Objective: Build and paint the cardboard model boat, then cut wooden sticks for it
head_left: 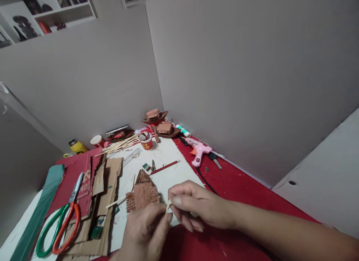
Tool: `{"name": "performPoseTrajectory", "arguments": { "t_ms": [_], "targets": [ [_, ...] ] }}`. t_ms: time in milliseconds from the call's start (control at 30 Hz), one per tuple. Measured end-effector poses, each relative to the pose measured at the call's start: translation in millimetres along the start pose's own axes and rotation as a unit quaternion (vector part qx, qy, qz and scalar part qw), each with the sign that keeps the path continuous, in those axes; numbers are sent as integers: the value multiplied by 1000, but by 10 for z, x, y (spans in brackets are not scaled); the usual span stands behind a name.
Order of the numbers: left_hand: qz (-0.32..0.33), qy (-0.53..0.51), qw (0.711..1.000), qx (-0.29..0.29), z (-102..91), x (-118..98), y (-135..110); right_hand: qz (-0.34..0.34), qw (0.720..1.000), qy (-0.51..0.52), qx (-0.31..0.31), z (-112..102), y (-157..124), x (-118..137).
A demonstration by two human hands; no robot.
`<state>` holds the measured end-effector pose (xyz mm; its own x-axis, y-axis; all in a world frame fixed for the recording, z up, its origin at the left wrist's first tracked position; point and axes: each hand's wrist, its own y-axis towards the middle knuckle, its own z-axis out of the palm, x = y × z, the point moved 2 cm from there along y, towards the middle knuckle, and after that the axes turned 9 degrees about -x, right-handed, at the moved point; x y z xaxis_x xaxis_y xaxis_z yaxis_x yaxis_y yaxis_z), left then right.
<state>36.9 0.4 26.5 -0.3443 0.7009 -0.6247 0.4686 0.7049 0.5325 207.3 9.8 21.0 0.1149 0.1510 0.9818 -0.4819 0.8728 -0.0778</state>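
Note:
Between my two hands is a small, pale, thin piece (pixel 168 206), too small to name for certain; it looks like a bit of wood. My left hand (pixel 148 229) pinches its lower end between thumb and forefinger. At its upper end my right hand (pixel 196 205) closes thumb and fingertips on it. Just beyond my left hand lies a brown model boat (pixel 146 195) with a pointed bow and ribbed sides, partly hidden by the hand. A pale stick (pixel 115 203) lies at the boat's left side.
Scissors (pixel 70 212) lie on torn cardboard (pixel 112 171) at the left. A red pencil (pixel 165 166), a ruler (pixel 131 156) and a paper cup (pixel 146 143) are on the white board. A pink glue gun (pixel 199 150) rests on the red cloth (pixel 232 186). Finished-looking boats (pixel 165 129) stand behind.

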Motion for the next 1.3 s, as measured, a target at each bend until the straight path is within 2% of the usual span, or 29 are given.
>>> {"name": "performPoseTrajectory", "arguments": {
  "t_ms": [67,167,367,500,633,833,900,933,1000,1067,1100,1133,1200,1267,1300],
  "targets": [
    [40,35,999,-7,-8,-6,1,12,1000,-16,-2,5,-4,-11],
    [62,43,997,-9,-15,-12,-5,7,999,-42,11,12,-23,-10],
    [54,46,997,-3,-40,-36,-20,-65,992,-100,49,16,-87,68],
    [32,-9,999,-22,-37,-55,-27,-52,992,-85,74,4,-98,82],
    [19,-42,999,-15,7,-61,-43,-35,994,-37,93,4,-78,47],
    [20,-37,999,-23,55,-63,-4,24,999,34,10,10,4,-13],
    [23,-11,999,-23,49,-83,18,33,998,51,9,17,16,-16],
    [4,-12,1000,-19,47,-92,26,35,998,59,15,23,17,-16],
    [-90,-62,994,-1,57,-92,25,42,996,80,26,38,14,-17],
    [-191,-137,972,21,85,-79,3,50,993,100,31,56,12,-18],
    [-204,-152,967,23,96,-75,-6,54,992,109,31,64,12,-18],
    [-185,-141,972,15,98,-71,-9,58,991,115,29,70,13,-17],
    [-75,-66,995,-19,86,-71,-4,66,990,121,22,76,17,-14],
    [34,1,998,-48,72,-70,1,69,991,117,15,75,19,-11],
    [56,12,997,-54,68,-66,2,67,992,111,10,73,19,-10]
  ]
}}
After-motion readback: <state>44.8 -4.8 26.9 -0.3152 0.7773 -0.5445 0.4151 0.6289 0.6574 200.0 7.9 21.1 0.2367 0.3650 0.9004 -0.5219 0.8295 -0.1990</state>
